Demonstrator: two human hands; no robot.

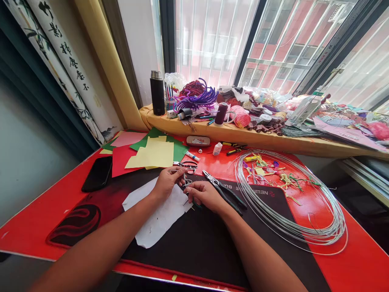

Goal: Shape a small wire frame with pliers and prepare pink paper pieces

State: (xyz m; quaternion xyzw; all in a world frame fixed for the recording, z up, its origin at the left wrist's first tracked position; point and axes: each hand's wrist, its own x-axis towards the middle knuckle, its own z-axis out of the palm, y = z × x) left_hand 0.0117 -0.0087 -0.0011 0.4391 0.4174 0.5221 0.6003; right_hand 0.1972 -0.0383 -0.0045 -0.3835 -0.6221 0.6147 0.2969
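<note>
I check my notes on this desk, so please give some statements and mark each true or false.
1. The left hand and right hand hold a bent wire. True.
2. Pliers lie left of the white paper. False: the pliers are right of the paper.
3. A black flask stands upright on the ledge. True.
4. The wire coil lies wholly on the black mat. False: the coil extends beyond the mat onto the red table.
5. A black phone lies left of the red paper. True.

Left forearm [109, 233] in lower left of frame, right forearm [253, 241] in lower right: both bare up to the frame edge, widest there, tapering to slim bare wrists [223, 209]. Left hand [166, 181] and right hand [207, 195], centre of frame: bare; fine detail too small to tell.
</note>
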